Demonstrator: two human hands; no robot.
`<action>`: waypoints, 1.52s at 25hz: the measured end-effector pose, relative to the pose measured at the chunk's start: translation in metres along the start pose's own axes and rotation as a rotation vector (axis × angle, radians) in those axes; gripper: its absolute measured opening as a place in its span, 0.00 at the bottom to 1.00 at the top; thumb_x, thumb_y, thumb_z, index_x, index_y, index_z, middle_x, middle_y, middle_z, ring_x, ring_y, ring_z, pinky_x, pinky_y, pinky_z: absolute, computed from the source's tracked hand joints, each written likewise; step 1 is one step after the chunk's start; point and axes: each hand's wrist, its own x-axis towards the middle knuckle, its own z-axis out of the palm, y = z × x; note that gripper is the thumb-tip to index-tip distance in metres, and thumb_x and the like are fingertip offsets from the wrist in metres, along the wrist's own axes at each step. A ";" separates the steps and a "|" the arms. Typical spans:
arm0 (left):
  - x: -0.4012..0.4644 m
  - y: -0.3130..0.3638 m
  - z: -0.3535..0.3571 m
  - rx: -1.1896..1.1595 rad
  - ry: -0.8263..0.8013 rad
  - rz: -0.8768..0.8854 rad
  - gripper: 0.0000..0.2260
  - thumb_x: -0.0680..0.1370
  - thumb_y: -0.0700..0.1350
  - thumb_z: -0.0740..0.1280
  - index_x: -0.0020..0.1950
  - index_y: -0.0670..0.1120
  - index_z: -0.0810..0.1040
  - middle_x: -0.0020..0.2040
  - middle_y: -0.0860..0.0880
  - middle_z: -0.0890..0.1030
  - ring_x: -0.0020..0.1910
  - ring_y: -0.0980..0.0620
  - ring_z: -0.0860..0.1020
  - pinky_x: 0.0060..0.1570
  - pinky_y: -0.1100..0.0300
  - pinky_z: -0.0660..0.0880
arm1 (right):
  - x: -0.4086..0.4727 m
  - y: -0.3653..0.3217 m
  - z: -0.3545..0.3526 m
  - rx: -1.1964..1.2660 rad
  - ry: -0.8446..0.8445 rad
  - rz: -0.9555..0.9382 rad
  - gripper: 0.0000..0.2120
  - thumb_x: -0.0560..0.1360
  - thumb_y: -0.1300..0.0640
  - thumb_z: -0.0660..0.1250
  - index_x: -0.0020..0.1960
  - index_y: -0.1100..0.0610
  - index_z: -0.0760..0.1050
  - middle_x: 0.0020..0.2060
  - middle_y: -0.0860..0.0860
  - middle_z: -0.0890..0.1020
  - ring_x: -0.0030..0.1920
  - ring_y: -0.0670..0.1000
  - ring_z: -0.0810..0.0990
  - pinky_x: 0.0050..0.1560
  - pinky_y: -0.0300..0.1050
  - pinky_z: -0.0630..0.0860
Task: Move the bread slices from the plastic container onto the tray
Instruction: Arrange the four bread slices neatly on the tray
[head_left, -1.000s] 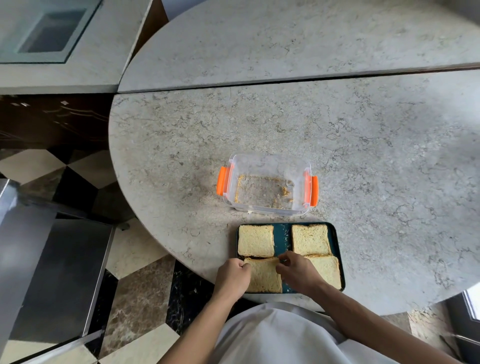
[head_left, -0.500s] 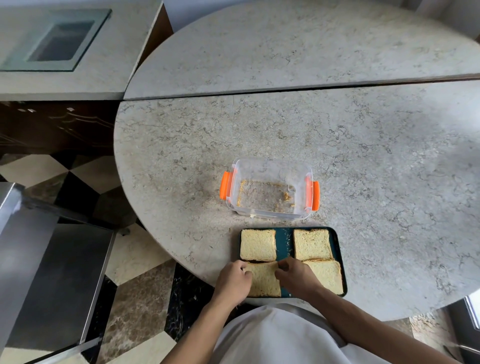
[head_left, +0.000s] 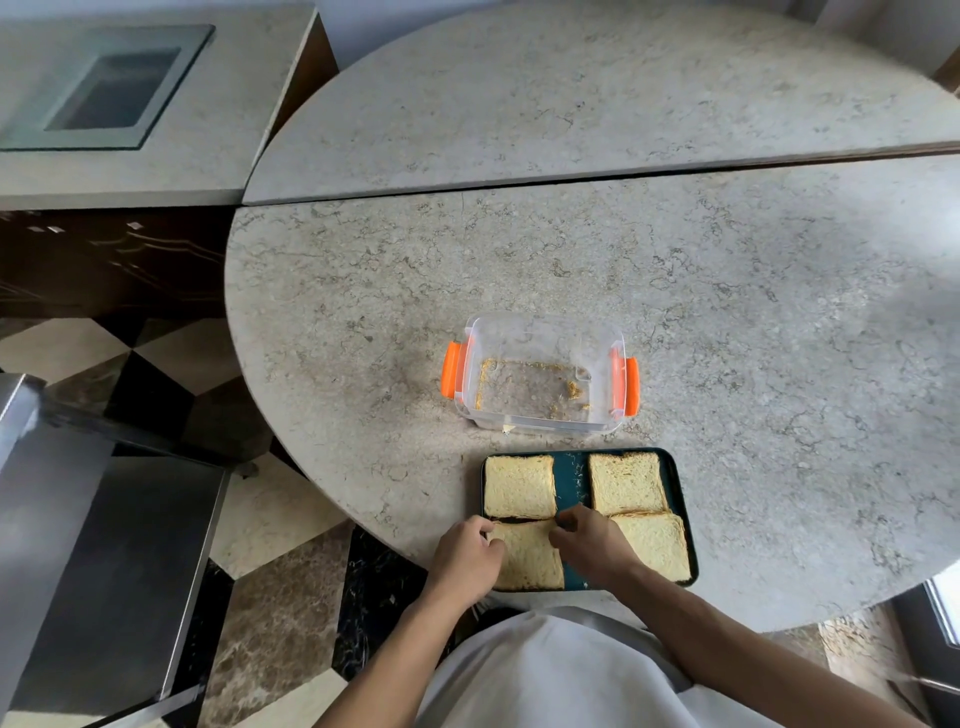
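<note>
Home kitchen; marble counter (head_left: 675, 270); glass hob (head_left: 111, 88); checkered stone floor (head_left: 275, 587); bread tray (head_left: 680, 499).

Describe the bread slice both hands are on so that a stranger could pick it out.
On the round stone table, find the dark tray nearest the person. It holds four slices; this slice is the near-left one, the only one with the left hand and right hand on it.
</note>
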 end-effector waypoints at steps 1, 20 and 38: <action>-0.001 0.000 -0.001 -0.007 -0.012 0.001 0.19 0.75 0.50 0.63 0.64 0.48 0.78 0.51 0.49 0.83 0.48 0.53 0.80 0.42 0.62 0.70 | 0.000 0.000 0.001 0.000 0.000 0.003 0.10 0.73 0.55 0.63 0.42 0.60 0.80 0.31 0.49 0.80 0.30 0.47 0.74 0.30 0.42 0.69; 0.016 0.065 0.007 -0.250 -0.162 0.063 0.08 0.79 0.40 0.62 0.54 0.47 0.78 0.47 0.43 0.84 0.41 0.49 0.83 0.46 0.52 0.82 | -0.002 0.034 -0.050 0.238 0.293 0.000 0.13 0.75 0.56 0.64 0.57 0.55 0.81 0.49 0.49 0.85 0.43 0.49 0.83 0.40 0.41 0.77; 0.013 0.153 0.099 -0.313 0.112 -0.162 0.14 0.73 0.43 0.63 0.33 0.57 0.64 0.44 0.46 0.71 0.43 0.50 0.71 0.49 0.54 0.69 | 0.015 0.092 -0.138 0.052 0.057 -0.153 0.13 0.72 0.55 0.61 0.29 0.52 0.66 0.25 0.46 0.72 0.29 0.49 0.71 0.30 0.45 0.67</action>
